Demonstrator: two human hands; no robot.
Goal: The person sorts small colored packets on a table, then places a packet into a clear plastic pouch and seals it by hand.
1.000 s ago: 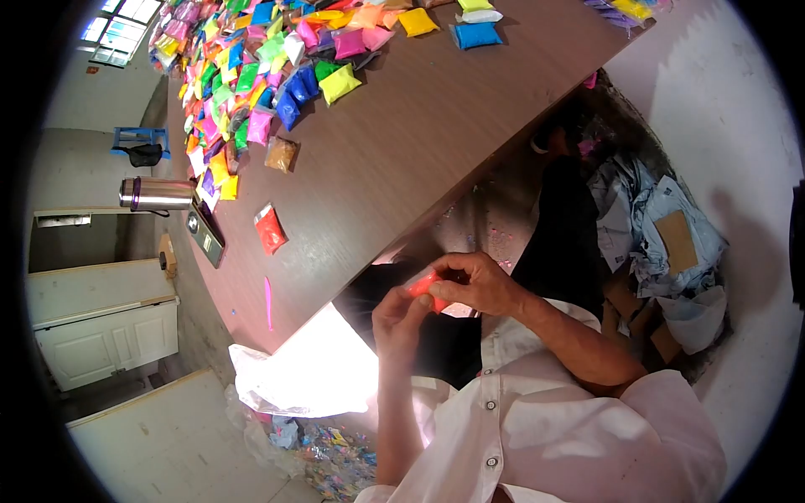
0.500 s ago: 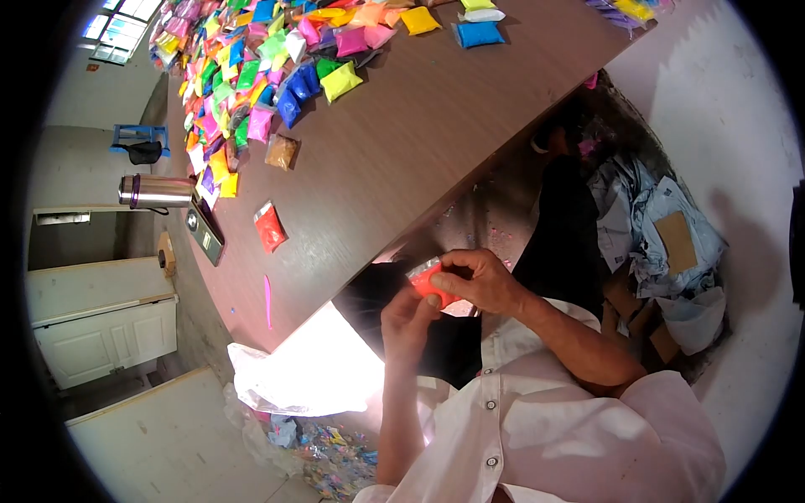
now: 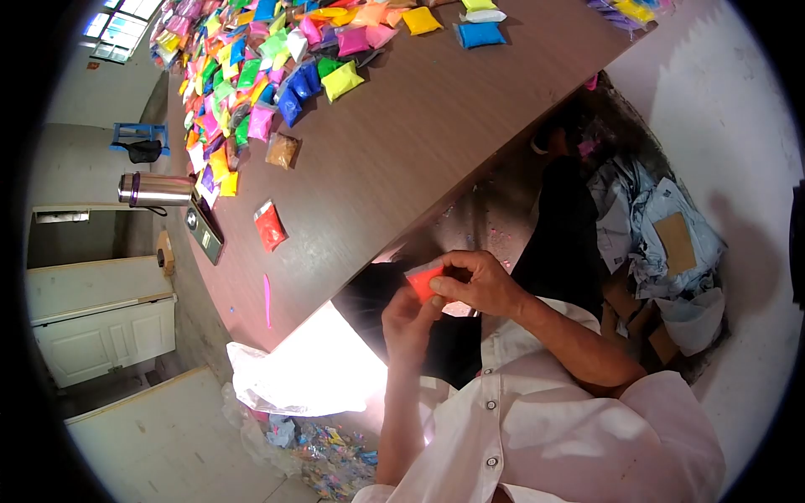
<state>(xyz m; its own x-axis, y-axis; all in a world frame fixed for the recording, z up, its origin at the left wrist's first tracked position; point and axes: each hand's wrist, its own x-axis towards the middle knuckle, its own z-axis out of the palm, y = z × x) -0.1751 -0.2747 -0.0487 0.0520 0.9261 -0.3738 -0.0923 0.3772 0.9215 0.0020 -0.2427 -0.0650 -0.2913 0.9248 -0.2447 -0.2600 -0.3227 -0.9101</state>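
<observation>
A small clear plastic packet with soft red-orange filling is held between my hands, over my lap and off the table edge. My right hand pinches its right side between thumb and fingers. From below, my left hand grips its lower edge, with some fingers hidden behind. On the table near my hands lie another red packet and a thin pink plastic stick.
A big heap of coloured packets covers the table's far left. A steel thermos and a phone-like dark object are at the left edge. A white plastic sheet lies beside my lap; bags and cardboard are on the right floor.
My right thumb has shifted a little on the packet, and more of the packet's flat red side shows. Both hands stay in nearly the same place.
</observation>
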